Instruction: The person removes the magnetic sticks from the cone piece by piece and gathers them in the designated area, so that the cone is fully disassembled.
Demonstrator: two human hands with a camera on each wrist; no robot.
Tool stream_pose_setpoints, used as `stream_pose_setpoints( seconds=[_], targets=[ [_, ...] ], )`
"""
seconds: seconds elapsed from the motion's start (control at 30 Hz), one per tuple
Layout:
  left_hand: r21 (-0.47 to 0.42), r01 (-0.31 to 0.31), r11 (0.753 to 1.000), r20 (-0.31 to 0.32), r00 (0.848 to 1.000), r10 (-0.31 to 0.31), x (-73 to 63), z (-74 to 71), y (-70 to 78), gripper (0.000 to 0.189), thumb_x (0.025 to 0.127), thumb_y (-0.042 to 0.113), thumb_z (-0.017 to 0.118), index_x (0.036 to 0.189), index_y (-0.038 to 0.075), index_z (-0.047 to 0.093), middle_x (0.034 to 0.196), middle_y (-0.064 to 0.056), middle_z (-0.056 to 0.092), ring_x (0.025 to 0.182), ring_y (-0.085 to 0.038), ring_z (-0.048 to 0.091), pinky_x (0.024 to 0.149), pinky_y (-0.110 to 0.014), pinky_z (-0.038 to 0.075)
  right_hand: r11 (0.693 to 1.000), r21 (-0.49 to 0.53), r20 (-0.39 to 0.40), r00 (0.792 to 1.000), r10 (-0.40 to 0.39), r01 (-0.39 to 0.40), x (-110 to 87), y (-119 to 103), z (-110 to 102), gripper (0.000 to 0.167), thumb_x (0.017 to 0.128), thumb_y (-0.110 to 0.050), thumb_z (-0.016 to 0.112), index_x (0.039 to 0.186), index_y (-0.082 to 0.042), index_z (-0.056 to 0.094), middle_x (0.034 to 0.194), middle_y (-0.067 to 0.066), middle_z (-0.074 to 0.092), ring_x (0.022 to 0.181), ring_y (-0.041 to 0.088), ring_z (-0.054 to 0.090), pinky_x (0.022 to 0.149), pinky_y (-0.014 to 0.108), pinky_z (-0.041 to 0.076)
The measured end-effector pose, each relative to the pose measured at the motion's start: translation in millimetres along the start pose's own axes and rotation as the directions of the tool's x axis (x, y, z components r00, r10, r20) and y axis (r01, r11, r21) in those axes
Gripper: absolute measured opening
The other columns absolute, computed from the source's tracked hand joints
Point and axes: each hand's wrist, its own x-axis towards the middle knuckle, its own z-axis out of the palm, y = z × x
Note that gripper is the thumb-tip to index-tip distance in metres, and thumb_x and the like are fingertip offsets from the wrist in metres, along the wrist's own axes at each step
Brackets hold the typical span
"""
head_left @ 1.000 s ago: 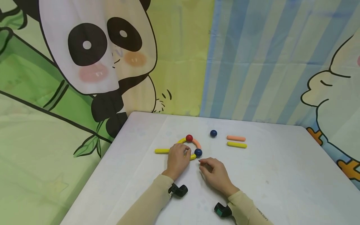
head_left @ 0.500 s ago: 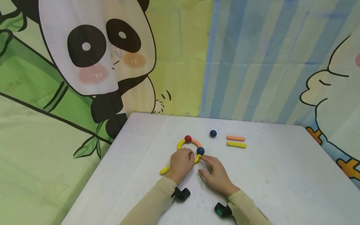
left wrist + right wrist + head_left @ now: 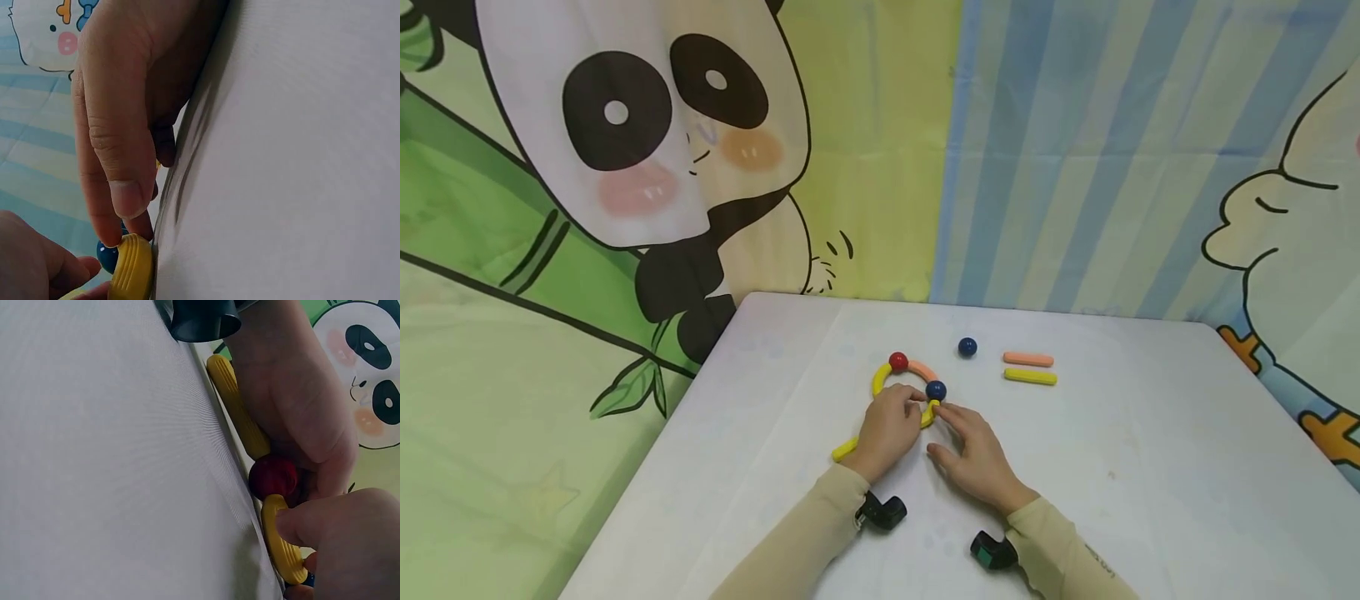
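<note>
A ring of rods and balls lies on the table under my left hand (image 3: 891, 429). A red ball (image 3: 898, 362) tops it, between a curved yellow rod (image 3: 881, 379) and a curved orange rod (image 3: 922, 370). On its right side is a blue ball (image 3: 936, 391), joined to another curved yellow rod (image 3: 132, 269). My left hand grips a second red ball (image 3: 273, 477), hidden in the head view. A straight yellow rod (image 3: 237, 406) sticks out from that ball. My right hand (image 3: 977, 458) touches the lower curved rod with its fingertips, thumb held apart.
Beyond the ring, a loose blue ball (image 3: 967, 347) lies on the white table (image 3: 1112, 417). To its right are a straight orange rod (image 3: 1028, 359) and a straight yellow rod (image 3: 1030, 377). A cartoon-printed curtain (image 3: 865, 150) hangs behind the table.
The straight yellow rod at the left has swung from level to slanting down toward me. My left hand has shifted slightly right. My right fingertips have come up to the lower curved rod.
</note>
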Motion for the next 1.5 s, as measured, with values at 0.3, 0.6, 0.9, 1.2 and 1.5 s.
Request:
stream_pose_setpoints(
  seconds=[0.3, 0.6, 0.9, 1.2, 1.5],
  targets=[
    [-0.245, 0.170, 0.954, 0.150, 0.979, -0.136, 0.8, -1.1, 4.4, 0.028, 0.090, 0.001, 0.049, 0.107, 0.012, 0.069, 0.112, -0.001, 0.067, 0.097, -0.014, 0.059, 0.085, -0.032, 0.049, 0.999, -0.027, 0.040, 0.998, 0.042, -0.041, -0.2, 1, -1, 0.064, 0.084, -0.026, 0.075, 0.140, -0.006, 0.053, 0.147, 0.015, 0.046, 0.137, 0.042, 0.037, 0.108, 0.063, 0.027],
    [-0.425, 0.248, 0.870, 0.170, 0.966, -0.192, 4.0, -0.4, 8.9, 0.037, 0.083, -0.006, 0.043, 0.109, 0.008, 0.066, 0.114, -0.004, 0.066, 0.104, -0.021, 0.056, 0.082, -0.030, 0.045, 0.999, -0.033, -0.037, 0.999, 0.001, -0.002, 1.7, 3, 0, 0.057, 0.080, -0.021, 0.079, 0.133, -0.009, 0.060, 0.136, 0.011, 0.052, 0.125, 0.030, 0.046, 0.101, 0.051, 0.040],
    [-0.688, 0.298, 0.662, 0.121, 0.946, -0.300, 0.8, 9.9, 16.5, 0.030, 0.090, -0.002, 0.042, 0.113, 0.002, 0.060, 0.117, -0.011, 0.060, 0.064, -0.016, 0.048, 0.054, -0.021, 0.040, 0.982, -0.035, -0.019, 0.982, -0.188, 0.187, -4.1, 3, 0, 0.047, 0.081, -0.018, 0.078, 0.126, -0.019, 0.064, 0.089, -0.007, 0.059, 0.082, 0.011, 0.047, 0.069, 0.027, 0.039],
    [-0.757, 0.320, 0.570, 0.186, 0.942, -0.281, 0.4, 10.6, 19.3, 0.036, 0.086, -0.005, 0.039, 0.117, 0.001, 0.057, 0.120, -0.011, 0.058, 0.107, -0.039, 0.052, 0.057, -0.020, 0.039, 0.979, 0.011, -0.051, 0.978, -0.202, 0.203, -3.7, 2, 0, 0.043, 0.078, -0.014, 0.081, 0.117, -0.012, 0.063, 0.087, -0.006, 0.057, 0.081, 0.009, 0.050, 0.073, 0.027, 0.044],
    [-0.640, 0.486, 0.595, 0.389, 0.873, -0.295, 9.4, -10.3, 11.7, 0.040, 0.085, -0.006, 0.040, 0.117, 0.008, 0.060, 0.119, -0.007, 0.059, 0.112, -0.028, 0.051, 0.077, -0.025, 0.050, 0.974, 0.004, 0.136, 0.965, -0.226, 0.227, -3.0, -5, 0, 0.035, 0.085, -0.026, 0.076, 0.119, -0.025, 0.068, 0.097, -0.011, 0.059, 0.082, 0.007, 0.052, 0.073, 0.027, 0.044]
  ],
)
